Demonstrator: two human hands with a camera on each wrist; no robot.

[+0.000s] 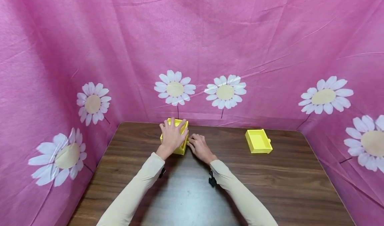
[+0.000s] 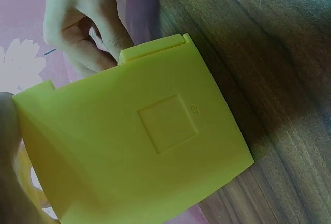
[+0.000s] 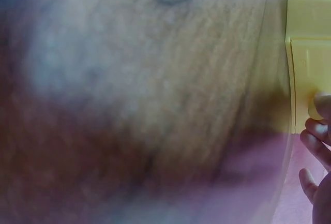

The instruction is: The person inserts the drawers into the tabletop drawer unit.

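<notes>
A small yellow drawer cabinet (image 1: 180, 150) stands at the back of the table, left of centre. My left hand (image 1: 172, 136) lies over its top with spread, bent fingers and grips it. At the cabinet's right side my right hand (image 1: 200, 147) pinches a small yellow knob (image 3: 313, 108) between thumb and finger. This knob sits on a drawer front (image 3: 309, 69) that fits within the cabinet's frame. In the left wrist view the cabinet's plain side wall (image 2: 103, 141) shows a raised square. Part of the top is hidden beneath my left hand.
A separate yellow drawer (image 1: 259, 141), open at the top with a knob on its right side, rests on the table's right half. The brown wooden table (image 1: 288, 186) is bordered by a pink curtain (image 1: 198, 36) with daisies at the back and both sides.
</notes>
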